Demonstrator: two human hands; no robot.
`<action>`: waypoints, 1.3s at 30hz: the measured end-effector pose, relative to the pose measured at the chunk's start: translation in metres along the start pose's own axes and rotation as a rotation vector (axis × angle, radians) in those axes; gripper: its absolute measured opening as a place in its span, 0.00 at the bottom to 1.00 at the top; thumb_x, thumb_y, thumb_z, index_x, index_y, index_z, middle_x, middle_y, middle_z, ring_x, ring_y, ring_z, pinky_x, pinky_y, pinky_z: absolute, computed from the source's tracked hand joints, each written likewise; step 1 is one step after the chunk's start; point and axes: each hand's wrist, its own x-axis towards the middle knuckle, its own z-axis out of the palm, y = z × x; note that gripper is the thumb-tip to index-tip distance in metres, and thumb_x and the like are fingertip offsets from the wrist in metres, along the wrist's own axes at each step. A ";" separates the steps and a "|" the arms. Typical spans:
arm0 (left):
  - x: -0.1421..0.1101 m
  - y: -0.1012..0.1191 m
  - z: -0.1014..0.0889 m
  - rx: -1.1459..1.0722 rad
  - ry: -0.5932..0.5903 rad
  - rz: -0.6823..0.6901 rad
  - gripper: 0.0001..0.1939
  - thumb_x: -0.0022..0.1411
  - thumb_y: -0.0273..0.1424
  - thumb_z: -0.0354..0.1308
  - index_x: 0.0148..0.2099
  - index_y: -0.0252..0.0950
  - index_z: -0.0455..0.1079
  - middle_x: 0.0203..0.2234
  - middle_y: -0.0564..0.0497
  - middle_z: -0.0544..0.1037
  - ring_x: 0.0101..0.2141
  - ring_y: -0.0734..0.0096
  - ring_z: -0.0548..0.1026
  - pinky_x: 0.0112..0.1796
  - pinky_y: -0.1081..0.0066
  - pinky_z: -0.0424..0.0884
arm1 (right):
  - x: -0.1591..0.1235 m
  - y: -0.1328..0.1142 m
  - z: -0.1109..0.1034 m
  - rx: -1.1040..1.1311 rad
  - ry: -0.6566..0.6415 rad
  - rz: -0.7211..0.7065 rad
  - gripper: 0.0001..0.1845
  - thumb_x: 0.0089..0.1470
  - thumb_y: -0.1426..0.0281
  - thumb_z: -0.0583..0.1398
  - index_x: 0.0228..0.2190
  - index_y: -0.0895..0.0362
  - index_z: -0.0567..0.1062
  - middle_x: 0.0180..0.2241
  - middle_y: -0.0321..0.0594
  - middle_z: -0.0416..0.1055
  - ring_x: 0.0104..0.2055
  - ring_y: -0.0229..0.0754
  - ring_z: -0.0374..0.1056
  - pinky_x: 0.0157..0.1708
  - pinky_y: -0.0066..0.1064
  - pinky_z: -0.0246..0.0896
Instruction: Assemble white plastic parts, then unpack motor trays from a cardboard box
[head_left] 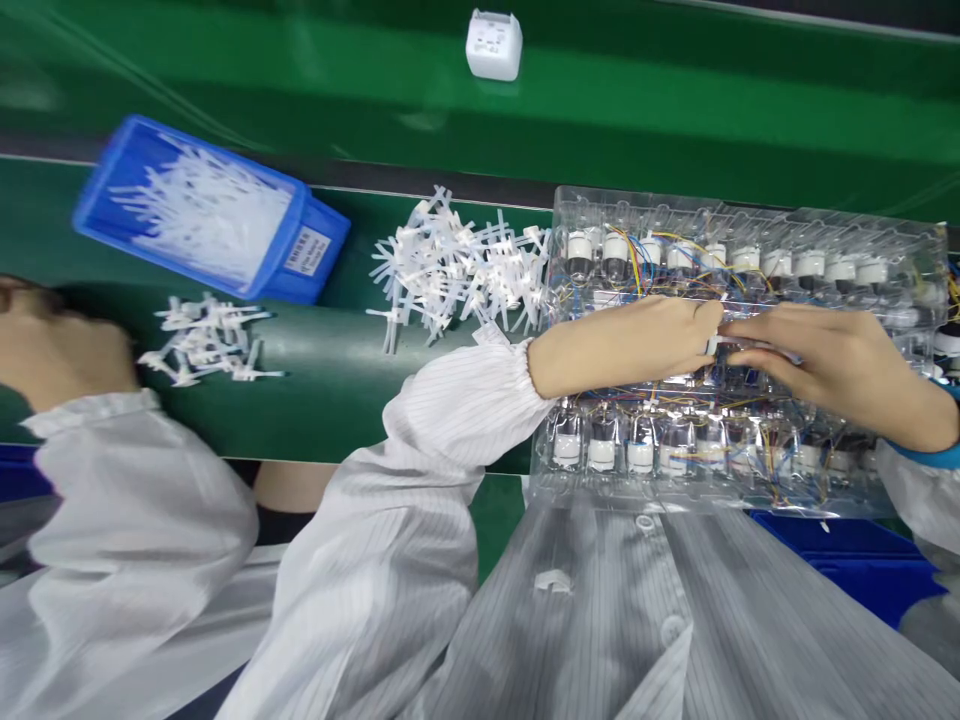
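My left hand [660,340] reaches over the clear plastic tray [544,490], fingers closed and bent down. At its fingertips is a small white piece [712,345], whose kind I cannot make out. Facing it from the right, my right hand [844,360] is pinched, with thumb and fingertips at the same spot. What lies between those right fingers is mostly hidden. Beneath both hands, the tray holds rows of small motor-like parts with white collars [615,246] and coloured wires [637,262].
Left of the tray lies a heap of white plastic pieces [457,265]. Beyond it are a blue bin [304,285] of white strips and a smaller heap [202,340]. Another person's hand [64,350] rests at far left. A white box [493,46] sits at the back.
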 end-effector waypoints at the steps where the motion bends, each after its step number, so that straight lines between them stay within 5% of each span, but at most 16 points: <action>1: -0.001 -0.001 0.000 -0.004 0.004 0.007 0.14 0.73 0.32 0.49 0.52 0.26 0.66 0.38 0.38 0.78 0.38 0.61 0.78 0.38 0.67 0.69 | -0.003 0.002 -0.005 0.023 -0.006 0.001 0.11 0.65 0.71 0.59 0.48 0.61 0.74 0.40 0.46 0.79 0.40 0.43 0.76 0.39 0.33 0.71; 8: -0.004 -0.002 0.004 -0.030 0.076 0.096 0.21 0.69 0.23 0.47 0.63 0.31 0.57 0.54 0.37 0.72 0.54 0.56 0.72 0.51 0.61 0.67 | -0.033 0.014 -0.030 0.077 0.023 0.226 0.10 0.62 0.65 0.63 0.44 0.54 0.78 0.40 0.39 0.80 0.35 0.40 0.77 0.32 0.30 0.73; 12: -0.012 -0.004 -0.007 -0.046 0.114 0.159 0.28 0.66 0.19 0.45 0.67 0.33 0.53 0.60 0.36 0.66 0.59 0.57 0.67 0.55 0.60 0.65 | -0.044 0.013 -0.036 0.135 0.081 0.336 0.07 0.60 0.63 0.65 0.39 0.50 0.80 0.40 0.36 0.81 0.41 0.42 0.78 0.30 0.31 0.71; 16: -0.030 -0.011 -0.029 -0.118 0.087 0.194 0.25 0.66 0.19 0.43 0.63 0.37 0.61 0.61 0.42 0.66 0.57 0.63 0.70 0.54 0.65 0.67 | -0.051 0.011 -0.036 0.157 0.167 0.408 0.03 0.58 0.65 0.67 0.35 0.50 0.81 0.36 0.36 0.81 0.38 0.42 0.78 0.29 0.32 0.70; 20: -0.042 -0.018 -0.037 -0.073 -0.041 0.145 0.22 0.65 0.18 0.46 0.58 0.36 0.67 0.54 0.46 0.72 0.52 0.66 0.72 0.51 0.68 0.66 | -0.052 0.009 -0.031 0.267 0.382 0.534 0.11 0.51 0.67 0.72 0.39 0.51 0.82 0.33 0.39 0.81 0.33 0.42 0.78 0.32 0.33 0.74; 24: -0.037 -0.020 -0.031 0.036 -0.168 0.109 0.23 0.62 0.14 0.44 0.53 0.32 0.71 0.50 0.43 0.75 0.49 0.63 0.73 0.50 0.66 0.65 | -0.040 0.007 -0.030 0.468 0.425 0.509 0.16 0.47 0.71 0.74 0.39 0.51 0.81 0.32 0.37 0.80 0.35 0.41 0.79 0.35 0.30 0.76; 31: -0.039 -0.029 -0.040 -0.101 -0.136 0.108 0.16 0.64 0.22 0.51 0.51 0.33 0.73 0.49 0.45 0.76 0.47 0.67 0.74 0.46 0.70 0.67 | -0.005 0.000 -0.025 0.703 0.382 0.448 0.14 0.45 0.63 0.75 0.34 0.49 0.81 0.28 0.34 0.77 0.30 0.38 0.73 0.30 0.32 0.70; 39: -0.042 -0.029 -0.047 -0.056 -0.251 0.076 0.20 0.59 0.14 0.48 0.48 0.31 0.75 0.47 0.44 0.77 0.46 0.66 0.73 0.47 0.69 0.66 | 0.011 -0.004 -0.005 0.996 0.305 0.388 0.09 0.48 0.63 0.74 0.31 0.49 0.81 0.27 0.33 0.72 0.30 0.37 0.65 0.31 0.34 0.61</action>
